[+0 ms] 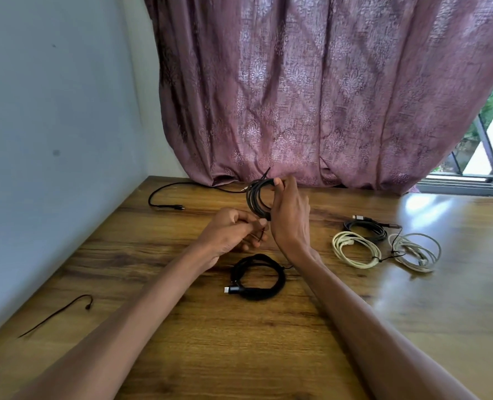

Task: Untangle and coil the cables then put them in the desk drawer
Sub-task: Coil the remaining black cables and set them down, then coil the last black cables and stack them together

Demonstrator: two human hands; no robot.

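- Wooden desk [268, 356], grain running left to right; mauve curtain [311, 96] hangs at its far edge.
- Right hand [290, 215] upright, fingers curled round black cable coil [256, 202] held above the desk.
- Left hand [228, 230] just beside it, fingers pinching a thin strand.
- Coiled on the desk: black USB cable [256, 280] near; cream cable [355, 249], white cable [415, 251], dark cable [366, 228] to the right.

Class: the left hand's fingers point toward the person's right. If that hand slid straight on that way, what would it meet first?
Most likely the right hand at its wrist, right beside the left hand. The black coil it holds hangs just above that line; depth is hard to judge.
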